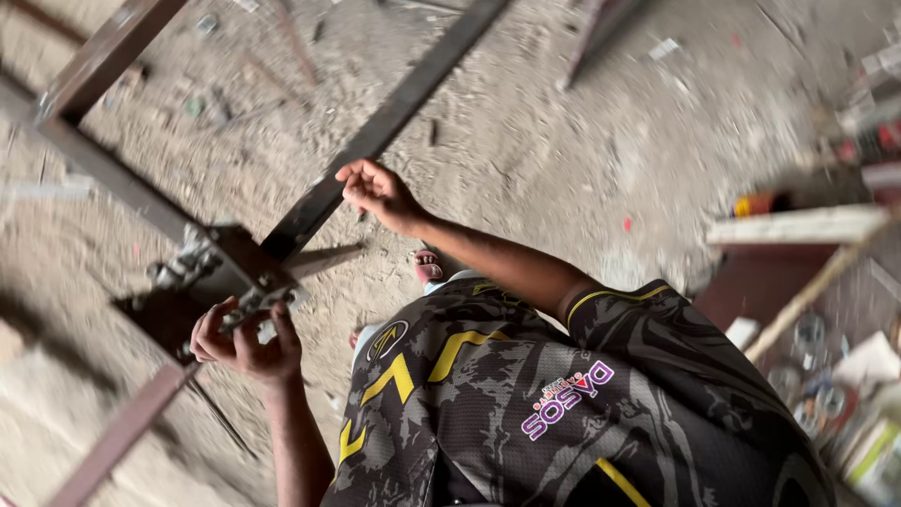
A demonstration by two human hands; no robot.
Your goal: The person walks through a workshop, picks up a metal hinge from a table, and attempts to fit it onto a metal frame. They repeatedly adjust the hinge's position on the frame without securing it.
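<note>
A frame of dark rusty steel bars point(122, 178) lies over a dusty floor. At the corner where the bars meet sits a grey metal clamp point(188, 263). My left hand point(246, 340) is closed around the clamp's lower end at that joint. Higher up, my right hand point(378, 192) rests on the long diagonal bar point(413, 89), fingers curled over its edge. My patterned dark shirt with yellow stripes point(563, 404) fills the lower right, and a foot in a sandal point(428, 268) shows below the right arm.
The sandy concrete floor point(563, 141) is littered with small scraps. A reddish-brown bar point(117, 437) runs to the lower left. At the right stands a wooden shelf or bench point(798, 230) with cans, bottles and small parts around it.
</note>
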